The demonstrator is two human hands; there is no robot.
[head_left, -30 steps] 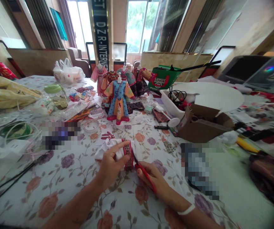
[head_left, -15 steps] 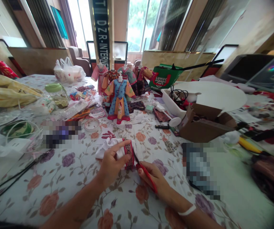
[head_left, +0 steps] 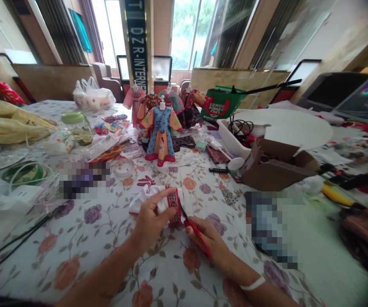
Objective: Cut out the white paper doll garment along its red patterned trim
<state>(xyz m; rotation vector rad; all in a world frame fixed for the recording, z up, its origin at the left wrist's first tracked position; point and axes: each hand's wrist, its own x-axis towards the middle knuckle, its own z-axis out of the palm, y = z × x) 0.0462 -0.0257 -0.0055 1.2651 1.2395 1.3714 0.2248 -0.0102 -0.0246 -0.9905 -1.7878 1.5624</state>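
My left hand [head_left: 151,216] is closed on a white cloth [head_left: 143,194] edged with a red and dark patterned trim band [head_left: 173,207]. Its thumb presses on the band and its index finger stretches along the top. My right hand [head_left: 210,241] grips red-handled scissors [head_left: 200,237], whose dark blades lie along the right edge of the band. How far the blades are apart I cannot make out. A small red patterned piece [head_left: 146,181] lies just beyond the cloth. Farther back stands a blue and orange miniature robe [head_left: 160,132] on a stand.
Behind the blue robe are several more small robes [head_left: 134,99]. A roll of tape [head_left: 124,167] lies left of centre. On the right are a cardboard box [head_left: 267,175], a white tray [head_left: 235,143] and loose beads [head_left: 229,196]. A dark cord [head_left: 20,236] crosses the left side of the flowered tablecloth.
Almost nothing differs. The whole view has shifted very slightly, and both hands keep their hold on the cloth and the scissors.
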